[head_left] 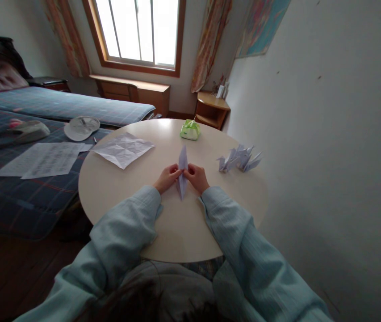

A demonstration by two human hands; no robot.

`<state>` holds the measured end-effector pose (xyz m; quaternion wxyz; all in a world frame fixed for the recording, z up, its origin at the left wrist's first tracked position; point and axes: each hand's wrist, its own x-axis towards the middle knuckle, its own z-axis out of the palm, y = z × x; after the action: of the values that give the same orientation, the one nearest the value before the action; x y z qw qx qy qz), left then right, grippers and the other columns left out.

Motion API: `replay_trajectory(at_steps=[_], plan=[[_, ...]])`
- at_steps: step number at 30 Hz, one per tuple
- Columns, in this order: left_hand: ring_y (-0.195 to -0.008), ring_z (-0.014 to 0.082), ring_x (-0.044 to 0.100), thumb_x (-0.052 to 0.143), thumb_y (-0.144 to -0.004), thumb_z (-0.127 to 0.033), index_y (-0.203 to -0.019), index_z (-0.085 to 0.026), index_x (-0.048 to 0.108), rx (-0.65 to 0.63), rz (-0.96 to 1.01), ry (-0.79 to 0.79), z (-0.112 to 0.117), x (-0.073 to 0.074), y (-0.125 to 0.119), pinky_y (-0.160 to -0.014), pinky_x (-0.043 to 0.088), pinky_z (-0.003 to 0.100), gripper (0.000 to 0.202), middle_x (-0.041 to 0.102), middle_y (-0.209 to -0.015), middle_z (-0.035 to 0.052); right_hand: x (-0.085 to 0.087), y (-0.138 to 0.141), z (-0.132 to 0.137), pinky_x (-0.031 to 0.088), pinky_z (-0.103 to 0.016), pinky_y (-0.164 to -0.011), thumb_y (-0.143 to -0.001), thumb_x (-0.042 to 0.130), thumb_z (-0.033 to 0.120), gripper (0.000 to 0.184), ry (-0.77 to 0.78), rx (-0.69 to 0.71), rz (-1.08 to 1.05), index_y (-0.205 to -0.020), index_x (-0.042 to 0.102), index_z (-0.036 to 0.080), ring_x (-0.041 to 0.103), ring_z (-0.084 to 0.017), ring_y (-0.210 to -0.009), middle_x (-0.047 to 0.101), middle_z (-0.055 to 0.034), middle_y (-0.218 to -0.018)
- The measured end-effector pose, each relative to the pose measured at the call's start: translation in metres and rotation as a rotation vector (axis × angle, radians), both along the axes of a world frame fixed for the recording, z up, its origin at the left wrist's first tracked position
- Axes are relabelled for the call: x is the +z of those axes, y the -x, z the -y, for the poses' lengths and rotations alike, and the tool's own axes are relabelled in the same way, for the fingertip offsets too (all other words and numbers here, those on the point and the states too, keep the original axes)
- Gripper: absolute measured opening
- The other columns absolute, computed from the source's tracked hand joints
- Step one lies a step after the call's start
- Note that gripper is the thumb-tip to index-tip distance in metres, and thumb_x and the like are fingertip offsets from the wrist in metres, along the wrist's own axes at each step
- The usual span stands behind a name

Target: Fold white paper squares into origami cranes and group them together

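Note:
A narrow diamond of folded white paper [183,157] is held over the near middle of the round table, one tip pointing away from me and one towards me. My left hand [169,177] pinches its left edge, thumb and fingers closed near the middle. On the opposite edge my right hand [196,177] is closed in the same way, its thumb close to the left one. Several folded paper cranes [240,158] stand in a cluster to the right. A creased sheet of paper [123,150] lies flat at the left.
The round cream table [116,197] has a green tissue pack [190,129] near its far edge. Left of it, a bed with plaid cover [19,201] holds printed sheets [48,158] and a white cap [82,128]. The white wall [327,156] stands close on the right.

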<state>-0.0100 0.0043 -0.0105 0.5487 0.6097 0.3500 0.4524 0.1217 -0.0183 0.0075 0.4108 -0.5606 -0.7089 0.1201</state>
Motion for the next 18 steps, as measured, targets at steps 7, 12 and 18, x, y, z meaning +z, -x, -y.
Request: replay_trajectory(at_steps=[7,12,18], plan=[[-0.049,0.0046,0.038,0.057,-0.061,-0.022,-0.061,-0.015,0.043,0.012,0.006,-0.049,0.0021,-0.0009,-0.0012,-0.046,0.029,0.017,0.016,0.042,-0.054,-0.0058,-0.0031,-0.0008,-0.0003,0.021,-0.021,-0.048,-0.070,0.045,0.034,0.029,-0.020,0.037,0.014,-0.049,0.031,0.019,0.028,-0.006,-0.046,0.031,0.0064,-0.045],[-0.045,0.0037,0.037,0.057,-0.059,-0.020,-0.064,-0.017,0.039,-0.062,0.078,0.016,0.0063,0.0036,-0.0024,-0.043,0.025,0.016,0.020,0.041,-0.052,-0.0069,-0.0031,-0.0011,-0.0004,0.022,-0.021,-0.048,-0.071,0.043,0.035,0.030,-0.030,0.029,-0.024,-0.050,0.031,0.019,0.027,-0.006,-0.046,0.031,0.0063,-0.046],[-0.051,0.0065,0.042,0.058,-0.060,-0.020,-0.063,-0.016,0.044,-0.049,0.061,0.011,0.0061,0.0039,-0.0030,-0.047,0.030,0.018,0.015,0.042,-0.054,-0.0053,-0.0014,0.0002,0.0007,0.022,-0.021,-0.048,-0.073,0.042,0.036,0.030,-0.022,0.033,-0.033,-0.051,0.032,0.019,0.028,-0.007,-0.047,0.031,0.0060,-0.046]])
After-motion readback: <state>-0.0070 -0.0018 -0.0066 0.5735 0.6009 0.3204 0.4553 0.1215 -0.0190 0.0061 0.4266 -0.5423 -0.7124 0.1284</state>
